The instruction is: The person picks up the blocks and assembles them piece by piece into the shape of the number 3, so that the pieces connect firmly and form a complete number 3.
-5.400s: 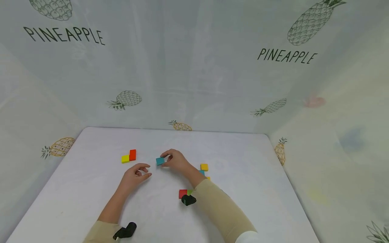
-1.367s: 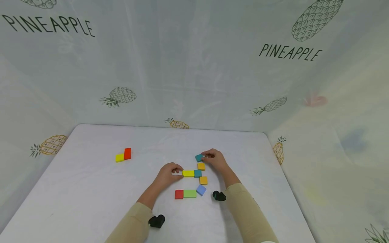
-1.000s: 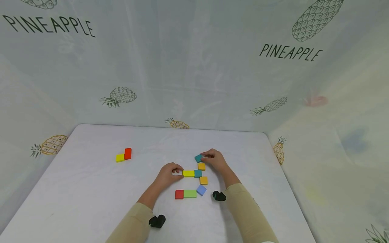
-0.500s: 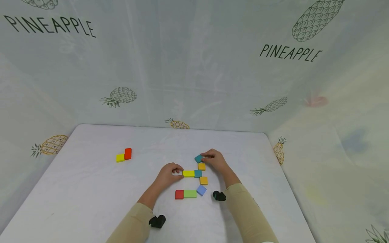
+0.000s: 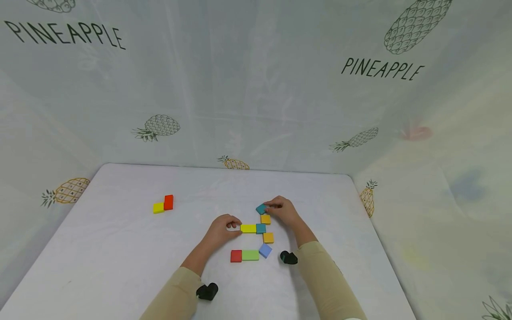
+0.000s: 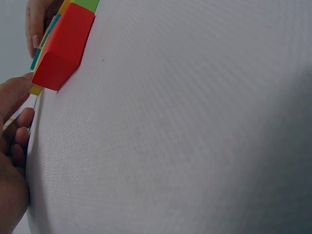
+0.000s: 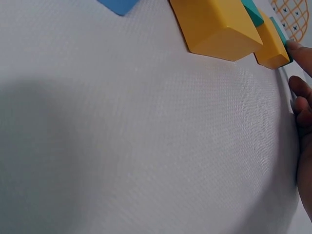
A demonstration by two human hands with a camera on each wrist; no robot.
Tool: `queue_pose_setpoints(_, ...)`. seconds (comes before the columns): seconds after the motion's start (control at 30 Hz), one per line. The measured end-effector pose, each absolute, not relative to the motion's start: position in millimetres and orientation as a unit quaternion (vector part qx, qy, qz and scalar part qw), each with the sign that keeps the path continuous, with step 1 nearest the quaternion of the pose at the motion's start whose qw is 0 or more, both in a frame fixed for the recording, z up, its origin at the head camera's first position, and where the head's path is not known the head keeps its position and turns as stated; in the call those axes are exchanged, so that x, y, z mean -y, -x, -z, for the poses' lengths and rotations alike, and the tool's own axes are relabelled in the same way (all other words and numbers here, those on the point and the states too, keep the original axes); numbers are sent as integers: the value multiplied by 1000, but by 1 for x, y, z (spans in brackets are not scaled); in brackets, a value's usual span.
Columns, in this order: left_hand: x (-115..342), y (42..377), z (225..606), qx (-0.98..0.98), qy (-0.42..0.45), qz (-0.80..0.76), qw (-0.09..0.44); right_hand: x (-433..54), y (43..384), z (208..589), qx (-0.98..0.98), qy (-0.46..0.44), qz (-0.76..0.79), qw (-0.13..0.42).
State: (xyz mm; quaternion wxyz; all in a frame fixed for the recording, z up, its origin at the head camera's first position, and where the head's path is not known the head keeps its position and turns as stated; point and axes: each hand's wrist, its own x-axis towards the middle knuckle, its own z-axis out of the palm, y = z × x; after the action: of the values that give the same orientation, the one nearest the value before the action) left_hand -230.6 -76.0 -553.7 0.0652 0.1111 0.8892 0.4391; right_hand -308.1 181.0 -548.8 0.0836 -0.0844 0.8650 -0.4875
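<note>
In the head view, my left hand (image 5: 220, 230) pinches the left end of a long yellow block (image 5: 248, 228) between thumb and fingers. A teal block (image 5: 261, 229) joins that block's right end. My right hand (image 5: 283, 210) pinches another teal block (image 5: 261, 209), turned askew, at the far end of the group. Just below it sits an orange-yellow block (image 5: 266, 219); a second orange-yellow block (image 5: 268, 238) lies under the joined teal one. The right wrist view shows a fingertip of my right hand (image 7: 304, 105) against the edge of the teal block (image 7: 281, 36).
Nearer me lie a red block (image 5: 236, 256), a green block (image 5: 250, 255) and a tilted blue block (image 5: 265, 250) in a row. Farther left on the white table (image 5: 100, 249), a yellow block (image 5: 158, 207) touches a red-orange block (image 5: 168, 202). A pineapple-print curtain hangs behind.
Since the oldest frame, my right hand has carried the teal block rightward to the group's far end, and my left hand has moved right onto the yellow block. Over the last second, both hands barely move.
</note>
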Motion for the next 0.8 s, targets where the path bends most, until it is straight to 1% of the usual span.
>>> queue_pose_setpoints(0.8, 76, 231, 553, -889, -101, -441, 67, -180, 306, 546, -866, 84, 486, 86)
